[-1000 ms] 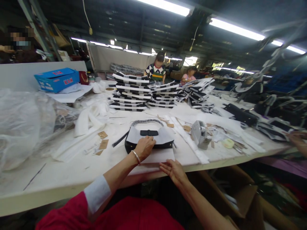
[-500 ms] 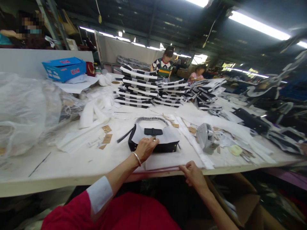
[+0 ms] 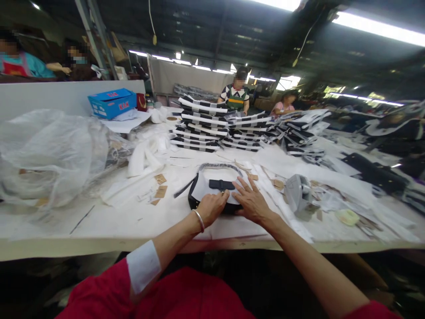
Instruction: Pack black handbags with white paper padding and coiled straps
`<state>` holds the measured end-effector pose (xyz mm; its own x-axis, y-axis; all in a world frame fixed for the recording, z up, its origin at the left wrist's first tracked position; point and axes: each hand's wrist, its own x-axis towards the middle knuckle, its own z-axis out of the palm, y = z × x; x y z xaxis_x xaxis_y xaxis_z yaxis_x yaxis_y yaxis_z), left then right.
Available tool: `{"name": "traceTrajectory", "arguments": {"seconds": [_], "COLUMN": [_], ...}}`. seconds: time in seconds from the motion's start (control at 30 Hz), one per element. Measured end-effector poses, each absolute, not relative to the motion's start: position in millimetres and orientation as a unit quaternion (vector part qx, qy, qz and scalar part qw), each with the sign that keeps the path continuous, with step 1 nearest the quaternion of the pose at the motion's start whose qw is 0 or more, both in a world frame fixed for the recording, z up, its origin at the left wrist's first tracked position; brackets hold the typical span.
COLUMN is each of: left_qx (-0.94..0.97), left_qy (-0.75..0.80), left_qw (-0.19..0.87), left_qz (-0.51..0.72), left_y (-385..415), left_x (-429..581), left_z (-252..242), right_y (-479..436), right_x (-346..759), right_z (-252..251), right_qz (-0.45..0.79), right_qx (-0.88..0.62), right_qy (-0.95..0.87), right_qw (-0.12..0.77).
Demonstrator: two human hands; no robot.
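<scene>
A black and white handbag (image 3: 207, 188) with a chain handle and a dark strap clasp lies flat on the white table (image 3: 109, 223), on a white sheet of paper (image 3: 232, 228). My left hand (image 3: 212, 207), with a silver bangle on the wrist, rests on the bag's lower front with its fingers curled. My right hand (image 3: 250, 201) lies flat on the right half of the bag, fingers spread.
Stacks of black and white bags (image 3: 202, 124) fill the table's middle. A clear plastic bag (image 3: 46, 155) bulges at left, behind it a blue box (image 3: 113, 103). Tan tags (image 3: 160, 186) and a grey tape dispenser (image 3: 299, 195) lie nearby. Other people work at the far side.
My right hand left the table's front edge and the paper and came up onto the bag's right side. My left hand stayed on the bag. The view shifted to the left.
</scene>
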<state>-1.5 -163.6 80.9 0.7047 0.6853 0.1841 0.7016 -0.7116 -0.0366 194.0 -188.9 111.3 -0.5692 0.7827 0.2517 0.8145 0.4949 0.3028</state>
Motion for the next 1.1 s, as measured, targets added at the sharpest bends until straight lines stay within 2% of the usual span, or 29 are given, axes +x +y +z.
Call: {"name": "traceTrajectory", "arguments": {"seconds": [0.17, 0.33, 0.5, 0.63, 0.73, 0.93, 1.1], "left_qx": [-0.953, -0.960, -0.945, -0.926, -0.925, -0.932, -0.947], "left_qy": [-0.302, -0.276, -0.322, -0.368, -0.371, -0.357, -0.315], "left_qw": [0.033, 0.043, 0.013, 0.033, 0.029, -0.024, -0.053], "left_qz": [-0.013, -0.033, -0.055, -0.080, -0.073, -0.049, -0.041], "left_y": [-140.6, -129.1, -138.0, -148.3, -150.4, -143.5, -129.8], "left_x": [-14.5, -32.8, -40.1, -34.3, -31.6, -34.9, -36.1], "left_z": [104.6, 86.9, 43.7, 26.5, 29.8, 44.0, 58.9], "right_y": [-181.6, -179.6, -178.9, -184.1, -182.6, -166.6, -158.0], "right_x": [197.2, 199.8, 210.0, 212.7, 207.8, 187.1, 181.4], "right_z": [129.1, 127.2, 84.3, 58.3, 69.7, 122.7, 122.7], "right_qz": [-0.213, -0.149, -0.030, -0.022, 0.001, 0.030, 0.018], "right_qx": [-0.399, -0.408, -0.481, -0.523, -0.544, -0.496, -0.480], "right_qy": [-0.892, -0.896, -0.875, -0.852, -0.839, -0.855, -0.861], "right_qw": [-0.019, -0.090, -0.048, -0.012, -0.023, -0.148, -0.166]}}
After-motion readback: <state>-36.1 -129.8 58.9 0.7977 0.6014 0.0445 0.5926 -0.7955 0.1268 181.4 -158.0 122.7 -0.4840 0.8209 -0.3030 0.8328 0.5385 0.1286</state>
